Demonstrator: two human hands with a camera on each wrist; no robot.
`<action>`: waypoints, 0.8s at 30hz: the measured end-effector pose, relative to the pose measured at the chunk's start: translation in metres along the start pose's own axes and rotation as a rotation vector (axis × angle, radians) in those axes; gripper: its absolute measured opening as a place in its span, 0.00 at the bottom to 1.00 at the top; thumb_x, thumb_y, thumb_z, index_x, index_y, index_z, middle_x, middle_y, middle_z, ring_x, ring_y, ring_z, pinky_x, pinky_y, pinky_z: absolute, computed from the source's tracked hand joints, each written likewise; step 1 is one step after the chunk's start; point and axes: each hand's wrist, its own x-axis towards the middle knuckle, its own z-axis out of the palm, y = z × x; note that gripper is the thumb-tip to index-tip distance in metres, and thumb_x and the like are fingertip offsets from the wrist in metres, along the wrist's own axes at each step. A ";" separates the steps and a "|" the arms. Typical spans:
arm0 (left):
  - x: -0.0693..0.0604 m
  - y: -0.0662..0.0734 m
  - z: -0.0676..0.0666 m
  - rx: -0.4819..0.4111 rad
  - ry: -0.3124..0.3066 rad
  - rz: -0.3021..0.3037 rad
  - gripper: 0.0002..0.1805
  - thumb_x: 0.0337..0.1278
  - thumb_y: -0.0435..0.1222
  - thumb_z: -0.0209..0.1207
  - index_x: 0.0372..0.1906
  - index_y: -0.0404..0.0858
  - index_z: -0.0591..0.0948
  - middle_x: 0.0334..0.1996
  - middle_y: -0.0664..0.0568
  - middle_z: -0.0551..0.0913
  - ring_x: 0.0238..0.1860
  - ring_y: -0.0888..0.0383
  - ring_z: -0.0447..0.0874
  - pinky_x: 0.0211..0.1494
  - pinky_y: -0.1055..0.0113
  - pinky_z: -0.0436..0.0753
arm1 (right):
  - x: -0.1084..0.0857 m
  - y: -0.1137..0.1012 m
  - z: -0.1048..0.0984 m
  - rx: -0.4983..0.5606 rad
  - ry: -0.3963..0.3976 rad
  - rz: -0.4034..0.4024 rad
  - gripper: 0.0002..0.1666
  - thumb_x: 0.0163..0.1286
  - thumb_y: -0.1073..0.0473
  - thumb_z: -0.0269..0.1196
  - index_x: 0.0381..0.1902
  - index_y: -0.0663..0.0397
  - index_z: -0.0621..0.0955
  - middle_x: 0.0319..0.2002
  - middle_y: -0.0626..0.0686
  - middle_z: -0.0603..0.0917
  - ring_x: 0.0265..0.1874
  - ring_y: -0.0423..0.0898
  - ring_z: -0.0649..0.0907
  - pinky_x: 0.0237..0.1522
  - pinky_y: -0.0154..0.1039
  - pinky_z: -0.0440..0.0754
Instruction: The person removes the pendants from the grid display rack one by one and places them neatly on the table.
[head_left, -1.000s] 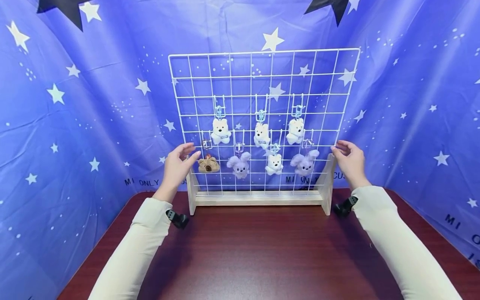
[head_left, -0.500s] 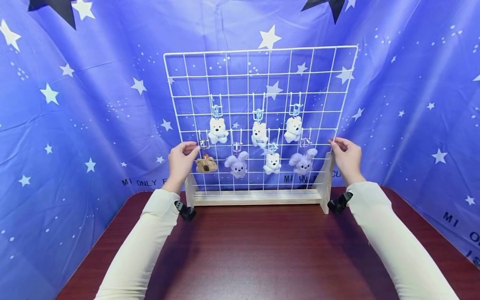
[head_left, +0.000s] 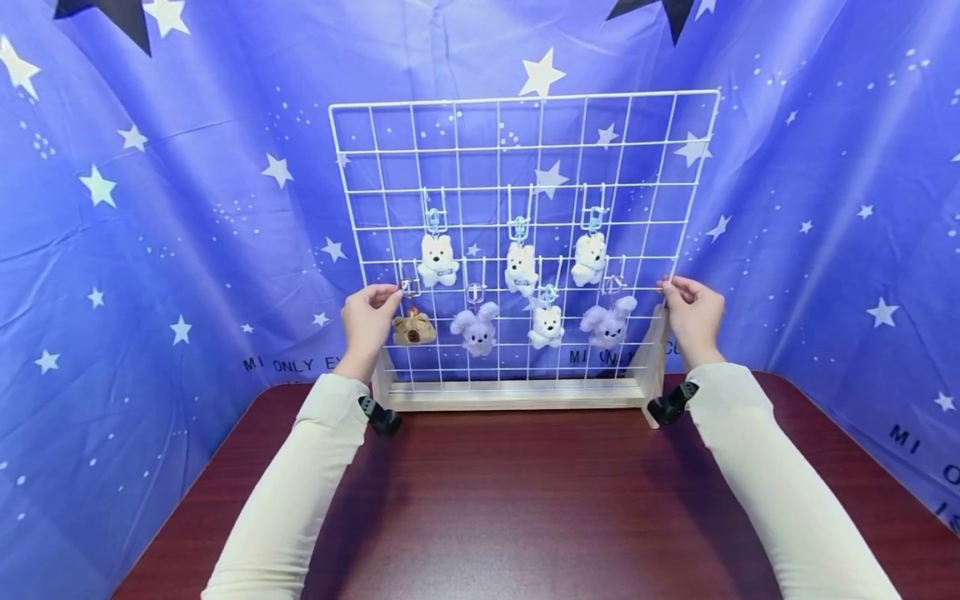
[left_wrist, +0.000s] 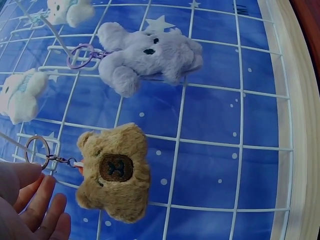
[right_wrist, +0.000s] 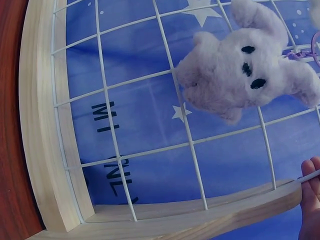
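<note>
In the head view, a white wire grid (head_left: 517, 150) stands upright in a wooden stand. At its lower left, the left hand (head_left: 367, 325) pinches the metal ring above a brown plush bear (head_left: 414, 327). The left wrist view shows the thumb and a fingertip of the left hand (left_wrist: 32, 200) meeting at the ring (left_wrist: 38, 145), beside the brown bear (left_wrist: 117, 172). The right hand (head_left: 693, 321) grips the grid's right edge wire between thumb and fingers, just above the stand's post. Part of the right hand (right_wrist: 311, 200) shows behind that wire in the right wrist view.
Two purple plush rabbits (head_left: 477, 329) and several white plush bears (head_left: 437, 260) hang from hooks on the grid. The stand's wooden base (head_left: 517, 400) rests at the back of a dark red table (head_left: 525, 500). A blue starry curtain (head_left: 187, 208) surrounds it.
The left hand has moved right to the brown bear's ring, and its thumb and fingers have come together there. The right hand has closed on the grid's edge. The plush toys hang in the same places.
</note>
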 end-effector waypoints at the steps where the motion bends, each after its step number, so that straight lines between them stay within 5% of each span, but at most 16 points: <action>1: 0.000 -0.001 0.001 0.005 0.005 0.003 0.11 0.56 0.36 0.63 0.40 0.33 0.84 0.38 0.41 0.86 0.39 0.50 0.84 0.42 0.66 0.78 | 0.000 0.000 0.000 -0.001 0.003 -0.003 0.15 0.66 0.64 0.60 0.48 0.69 0.81 0.25 0.31 0.83 0.26 0.24 0.80 0.33 0.18 0.75; 11: -0.001 -0.001 0.004 0.017 0.036 -0.011 0.12 0.54 0.40 0.65 0.38 0.35 0.86 0.34 0.44 0.87 0.33 0.55 0.82 0.32 0.75 0.74 | 0.001 0.002 -0.001 0.008 0.005 -0.019 0.16 0.66 0.63 0.61 0.47 0.70 0.81 0.20 0.25 0.79 0.24 0.23 0.80 0.32 0.18 0.75; 18: -0.001 0.001 0.008 -0.028 0.022 -0.035 0.12 0.54 0.37 0.64 0.40 0.33 0.85 0.36 0.42 0.86 0.26 0.65 0.79 0.29 0.78 0.77 | 0.000 0.002 -0.001 -0.038 0.014 0.002 0.16 0.67 0.61 0.61 0.48 0.67 0.81 0.31 0.37 0.86 0.25 0.23 0.80 0.35 0.19 0.75; 24: -0.004 0.001 0.008 -0.054 0.042 -0.061 0.11 0.55 0.38 0.64 0.37 0.34 0.85 0.34 0.42 0.86 0.25 0.60 0.80 0.27 0.78 0.75 | 0.000 0.004 0.000 -0.057 0.025 -0.008 0.16 0.67 0.60 0.60 0.48 0.67 0.81 0.41 0.54 0.86 0.26 0.23 0.80 0.37 0.20 0.76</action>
